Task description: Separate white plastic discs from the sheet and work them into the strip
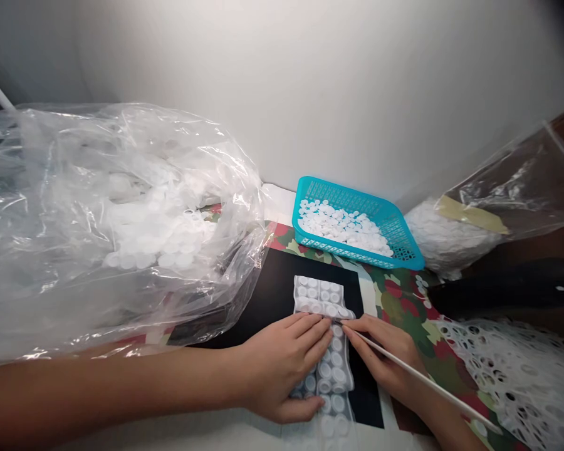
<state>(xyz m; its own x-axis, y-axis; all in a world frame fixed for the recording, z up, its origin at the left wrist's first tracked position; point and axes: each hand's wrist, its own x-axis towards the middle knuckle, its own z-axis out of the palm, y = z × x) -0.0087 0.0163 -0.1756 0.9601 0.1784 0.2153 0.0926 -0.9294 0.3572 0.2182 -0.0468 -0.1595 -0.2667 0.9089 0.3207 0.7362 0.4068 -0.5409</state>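
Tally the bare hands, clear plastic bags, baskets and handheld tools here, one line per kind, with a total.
Bare hands: 2 (left hand, right hand)
Clear plastic bags: 2 (left bag, right bag)
Turquoise basket: 1
Slim white tool: 1
Total: 6

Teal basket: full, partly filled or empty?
Partly filled. White discs cover much of the floor of the teal basket, while bare lattice shows at its picture-right end.
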